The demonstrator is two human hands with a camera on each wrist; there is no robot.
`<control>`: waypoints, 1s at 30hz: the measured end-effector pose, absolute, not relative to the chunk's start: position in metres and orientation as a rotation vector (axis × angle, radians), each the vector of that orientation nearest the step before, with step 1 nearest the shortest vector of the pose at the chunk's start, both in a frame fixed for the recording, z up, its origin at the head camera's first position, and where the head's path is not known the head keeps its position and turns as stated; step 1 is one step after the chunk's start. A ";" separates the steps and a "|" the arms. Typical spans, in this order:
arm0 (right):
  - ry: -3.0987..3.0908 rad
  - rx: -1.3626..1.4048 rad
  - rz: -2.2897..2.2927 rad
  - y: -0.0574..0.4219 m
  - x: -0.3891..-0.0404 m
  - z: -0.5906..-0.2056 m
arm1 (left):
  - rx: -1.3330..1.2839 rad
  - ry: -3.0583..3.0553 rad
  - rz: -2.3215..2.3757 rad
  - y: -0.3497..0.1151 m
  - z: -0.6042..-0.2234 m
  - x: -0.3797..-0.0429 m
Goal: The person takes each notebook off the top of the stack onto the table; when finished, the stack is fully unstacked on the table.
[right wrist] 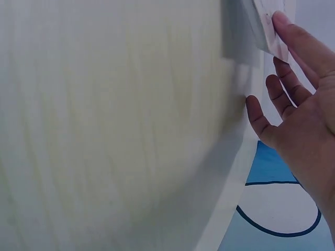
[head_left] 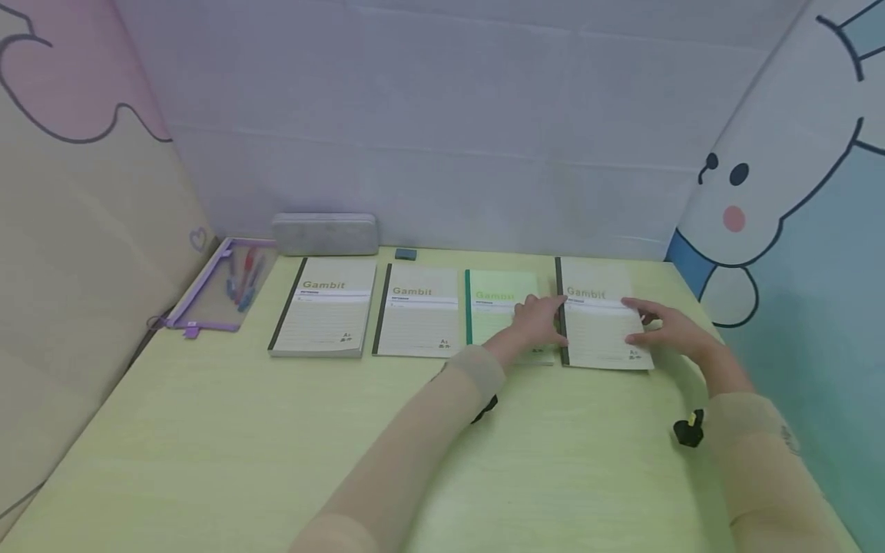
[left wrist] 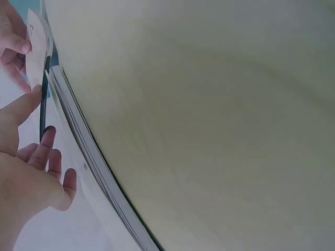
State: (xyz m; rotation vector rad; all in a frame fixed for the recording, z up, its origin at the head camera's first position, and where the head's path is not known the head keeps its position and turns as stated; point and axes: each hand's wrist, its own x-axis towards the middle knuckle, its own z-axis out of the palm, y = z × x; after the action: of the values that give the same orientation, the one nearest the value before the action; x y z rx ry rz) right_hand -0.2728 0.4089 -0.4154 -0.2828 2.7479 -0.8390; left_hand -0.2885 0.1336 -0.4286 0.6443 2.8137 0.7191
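Observation:
A white-covered notebook (head_left: 596,334) with a dark spine and the word Gambit lies at the right end of a row, held between two hands. On its dark spine side, the left hand (head_left: 531,321) pinches the edge between thumb and fingers. The right hand (head_left: 672,330) grips the opposite edge. In the right wrist view the thumb (right wrist: 301,44) presses one face of the notebook (right wrist: 272,31), an index finger is behind it and the other fingers are spread. Under the left forearm, a green notebook (head_left: 498,284) is partly hidden.
Left of the green notebook lie a white notebook (head_left: 418,315) and a thicker white notebook stack (head_left: 321,311). A grey tin case (head_left: 325,234) stands against the back wall, with a small blue eraser-like block (head_left: 406,254) beside it. A purple-edged mesh pouch (head_left: 207,296) holding pens lies far left.

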 end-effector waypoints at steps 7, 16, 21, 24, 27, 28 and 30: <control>2.731 -0.272 -0.779 0.407 -0.279 -0.430 | 0.644 2.808 0.589 0.128 -0.433 -0.287; 2.740 -0.314 -0.748 0.406 -0.284 -0.436 | 0.664 2.846 0.416 0.125 -0.433 -0.289; 2.753 -0.330 -0.734 0.402 -0.284 -0.430 | 0.680 2.860 0.444 0.122 -0.433 -0.290; 2.763 -0.332 -0.706 0.399 -0.285 -0.425 | 0.724 2.868 0.484 0.117 -0.431 -0.290; 2.779 -0.343 -0.690 0.395 -0.286 -0.416 | 0.774 2.860 0.562 0.111 -0.425 -0.288; 2.783 -0.350 -0.691 0.393 -0.287 -0.413 | 0.787 2.857 0.581 0.108 -0.422 -0.288; 2.794 -0.368 -0.695 0.388 -0.287 -0.406 | 0.811 2.850 0.615 0.102 -0.418 -0.286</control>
State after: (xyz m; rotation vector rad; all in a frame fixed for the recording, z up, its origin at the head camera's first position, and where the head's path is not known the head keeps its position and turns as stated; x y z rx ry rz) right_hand -0.2869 0.3878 -0.4058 -0.3678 2.7940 -0.6947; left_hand -0.2865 0.1017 -0.4179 0.8115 2.8495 0.6153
